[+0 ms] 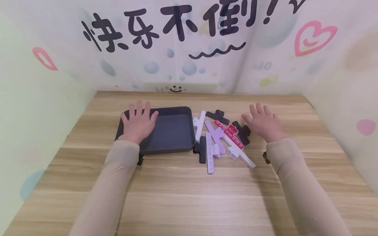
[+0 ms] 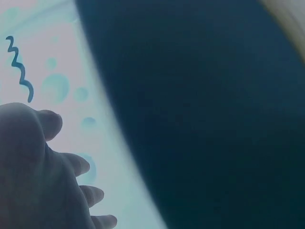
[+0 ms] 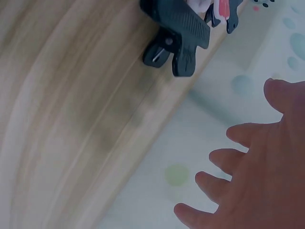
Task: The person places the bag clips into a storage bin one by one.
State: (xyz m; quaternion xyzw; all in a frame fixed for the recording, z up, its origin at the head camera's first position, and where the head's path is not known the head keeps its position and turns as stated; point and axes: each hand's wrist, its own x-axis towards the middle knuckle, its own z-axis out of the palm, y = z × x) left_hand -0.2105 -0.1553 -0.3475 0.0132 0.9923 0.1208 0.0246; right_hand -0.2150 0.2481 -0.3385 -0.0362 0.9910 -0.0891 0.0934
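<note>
My left hand (image 1: 138, 124) is spread over the left part of a dark rectangular tray (image 1: 171, 131), fingers straight and holding nothing. In the left wrist view the tray's dark surface (image 2: 205, 119) fills most of the picture beside the hand (image 2: 28, 171). Right of the tray lies a loose pile of bag clips: a red one (image 1: 228, 133), white ones (image 1: 200, 126), light purple ones (image 1: 210, 154) and black ones (image 1: 202, 149). My right hand (image 1: 264, 124) hovers empty, fingers spread, just right of a black clip (image 1: 242, 132), which shows again as a clip (image 3: 178, 36) in the right wrist view.
A wood-grain table (image 1: 183, 196) carries everything. Behind it stands a pale printed wall (image 1: 165, 72) with large black characters, and similar walls close off the left and right sides. Some clips overlap one another; a white one (image 1: 246, 159) points toward the front right.
</note>
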